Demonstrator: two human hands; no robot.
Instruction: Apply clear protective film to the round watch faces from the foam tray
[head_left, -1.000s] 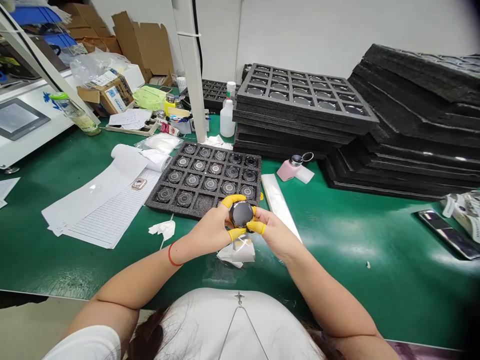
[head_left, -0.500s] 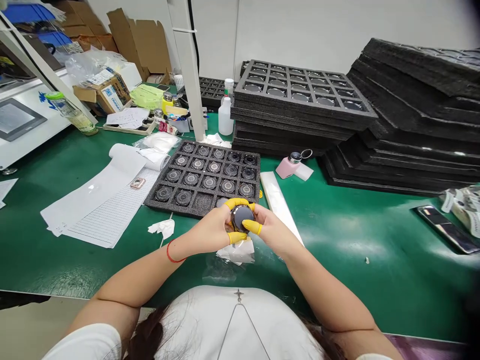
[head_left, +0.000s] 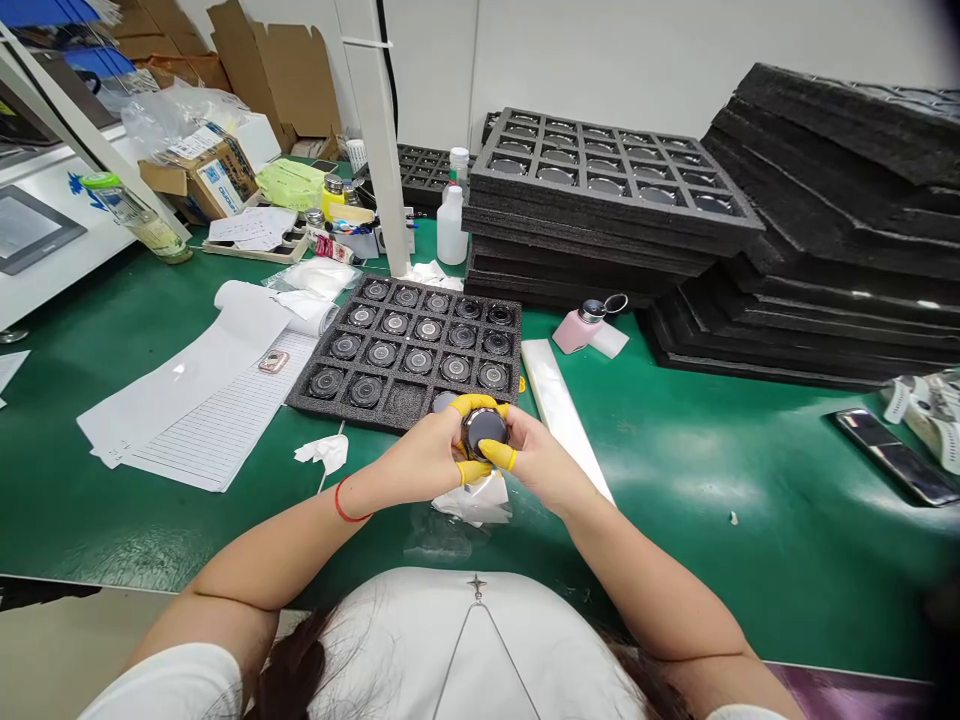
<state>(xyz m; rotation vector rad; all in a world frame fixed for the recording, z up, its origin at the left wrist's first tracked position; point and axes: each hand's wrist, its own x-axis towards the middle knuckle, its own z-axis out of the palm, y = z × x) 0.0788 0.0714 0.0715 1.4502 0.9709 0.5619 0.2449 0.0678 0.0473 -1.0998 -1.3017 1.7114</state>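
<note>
A round dark disc (head_left: pixel 484 428) with a glossy face sits between both hands over the green table. My left hand (head_left: pixel 424 460) grips its left side, yellow finger cots on thumb and forefinger. My right hand (head_left: pixel 536 462) holds its right side, a yellow-capped thumb lying across the lower face. Just beyond the hands lies a black foam tray (head_left: pixel 300 395) whose cells hold several similar round parts; two front cells look empty. A crumpled white wipe (head_left: pixel 474 503) lies under the hands.
Stacks of black foam trays (head_left: pixel 600 235) and foam sheets (head_left: pixel 840 200) fill the back right. A pink dispenser bottle (head_left: pixel 579 330), a white bottle (head_left: pixel 451 228), lined paper (head_left: pixel 210 415), a phone (head_left: pixel 892 455), cardboard boxes and a white post (head_left: pixel 375 140) stand around.
The disc and both hands have shifted slightly toward the tray, and my right thumb has slid across the disc's lower face.
</note>
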